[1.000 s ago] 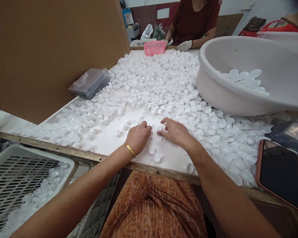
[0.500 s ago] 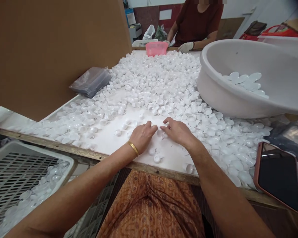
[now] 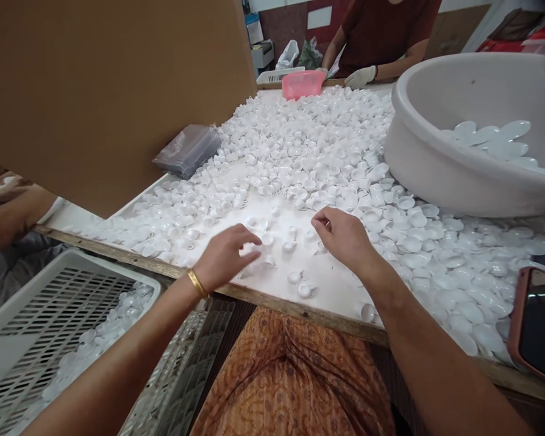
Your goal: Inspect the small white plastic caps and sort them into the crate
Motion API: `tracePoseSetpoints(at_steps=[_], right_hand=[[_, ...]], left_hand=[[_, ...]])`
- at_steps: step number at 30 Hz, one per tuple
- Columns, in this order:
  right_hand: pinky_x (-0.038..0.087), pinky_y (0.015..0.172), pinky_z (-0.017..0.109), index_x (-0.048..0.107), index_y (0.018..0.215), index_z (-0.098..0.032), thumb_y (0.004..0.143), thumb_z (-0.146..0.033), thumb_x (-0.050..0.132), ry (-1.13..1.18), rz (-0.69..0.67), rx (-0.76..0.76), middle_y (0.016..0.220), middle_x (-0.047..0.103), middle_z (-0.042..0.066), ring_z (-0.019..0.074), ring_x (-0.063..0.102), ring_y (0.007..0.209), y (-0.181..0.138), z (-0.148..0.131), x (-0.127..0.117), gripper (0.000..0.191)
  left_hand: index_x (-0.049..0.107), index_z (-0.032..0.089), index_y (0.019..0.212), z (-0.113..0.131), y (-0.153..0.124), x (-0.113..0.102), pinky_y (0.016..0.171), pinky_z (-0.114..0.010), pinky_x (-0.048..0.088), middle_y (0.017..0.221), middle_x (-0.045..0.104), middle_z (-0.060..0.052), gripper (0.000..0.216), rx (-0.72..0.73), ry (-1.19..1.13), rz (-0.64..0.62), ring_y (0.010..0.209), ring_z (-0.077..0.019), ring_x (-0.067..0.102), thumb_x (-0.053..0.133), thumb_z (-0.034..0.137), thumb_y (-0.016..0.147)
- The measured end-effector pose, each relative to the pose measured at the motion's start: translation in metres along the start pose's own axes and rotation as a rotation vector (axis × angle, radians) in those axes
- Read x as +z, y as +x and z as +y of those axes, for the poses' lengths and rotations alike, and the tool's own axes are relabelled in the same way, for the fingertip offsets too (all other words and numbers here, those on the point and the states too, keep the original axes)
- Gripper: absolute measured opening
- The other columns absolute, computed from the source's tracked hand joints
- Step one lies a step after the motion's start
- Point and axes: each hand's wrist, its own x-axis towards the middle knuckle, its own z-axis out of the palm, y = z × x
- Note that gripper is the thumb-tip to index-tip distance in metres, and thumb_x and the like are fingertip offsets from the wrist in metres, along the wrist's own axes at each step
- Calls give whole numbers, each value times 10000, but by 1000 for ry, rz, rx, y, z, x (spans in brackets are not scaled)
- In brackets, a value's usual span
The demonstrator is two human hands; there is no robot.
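Note:
Small white plastic pieces, round and shallow like little cups with a tab, lie scattered before me; one such piece rests near the table's front edge. My left hand, with a gold bracelet at the wrist, hovers over the left side of these loose pieces. Its thumb and fingers are apart, and I see nothing held. On the right, my right hand has its fingers curled and the tips pinched close together, beside the large heap of white pieces. Whatever is between those fingertips is hidden.
A big pale tub with white oval pieces stands at right, with a phone nearer. A slatted basket of pieces sits lower left. A cardboard panel rises left. Across the table are a pink basin and a gloved co-worker.
My hands have moved apart. The left went left and its fingers spread; the fingers of the right drew together. The view has turned slightly left, and another person's arm shows at far left.

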Motion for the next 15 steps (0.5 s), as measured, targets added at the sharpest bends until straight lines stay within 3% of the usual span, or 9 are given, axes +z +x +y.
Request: tracePoseSetpoints(at_steps=[4, 7, 10, 15], right_hand=[[384, 635, 244, 594, 858, -197, 862, -263, 455, 38, -3, -171, 832, 608, 22, 136, 541, 715, -8, -13, 6, 153], [395, 694, 259, 617, 890, -206, 851, -282, 498, 14, -45, -301, 872, 601, 29, 158, 532, 800, -14, -21, 13, 146], [396, 768, 285, 627, 928, -213, 836, -290, 542, -4, -88, -394, 924, 596, 36, 180, 511, 889, -16, -24, 18, 148], [397, 792, 307, 631, 946, -209, 835, -274, 545, -24, -94, -401, 945, 589, 48, 196, 488, 926, -16, -23, 18, 155]], left_hand=[[615, 176, 1049, 10, -13, 26, 750, -313, 428, 936, 594, -79, 322, 81, 162, -37, 893, -213, 536, 560, 385, 811], [646, 173, 941, 21, -10, 40, 713, -327, 418, 818, 599, -81, 281, 30, 281, -51, 842, -228, 541, 453, 365, 871], [645, 198, 884, 26, -8, 45, 683, -293, 412, 796, 598, -54, 212, -7, 184, -73, 795, -193, 553, 462, 303, 867], [602, 198, 872, 28, -20, 43, 654, -249, 408, 823, 586, -15, 94, -42, -25, -61, 759, -149, 552, 564, 242, 798]])
